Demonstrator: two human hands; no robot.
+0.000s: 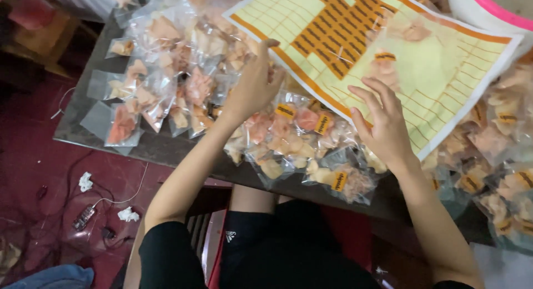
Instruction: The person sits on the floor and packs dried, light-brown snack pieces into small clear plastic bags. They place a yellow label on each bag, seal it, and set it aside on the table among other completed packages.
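One big sticker sheet here, yellow with orange border lines and rows of small dark-and-yellow labels, lying on top of the heap of snack bags. Its long axis runs diagonally, from the upper left by the middle of the frame down to the lower right, and one corner points toward the pink-rimmed tub at top right. Most label slots look peeled off already; a block of labels is left in the upper middle of the sheet.

Two hands in view, both the person's own. The left hand sits at the sheet's left edge, fingers curled with the thumb up against the border; I can't tell if the grip is actually pinching the sheet or a label. The right hand rests flat on the sheet's lower edge, fingers spread, grip released, holding nothing.

The small clear bags of orange and cream crackers are too many to count properly, dozens at least, piled across the dark tabletop. About eight in the pile between and to the right of the hands show a yellow label stuck on; the bunch at left looks unlabelled.

Down on the red floor: two crumpled white paper scraps and one white cable with a small gadget.
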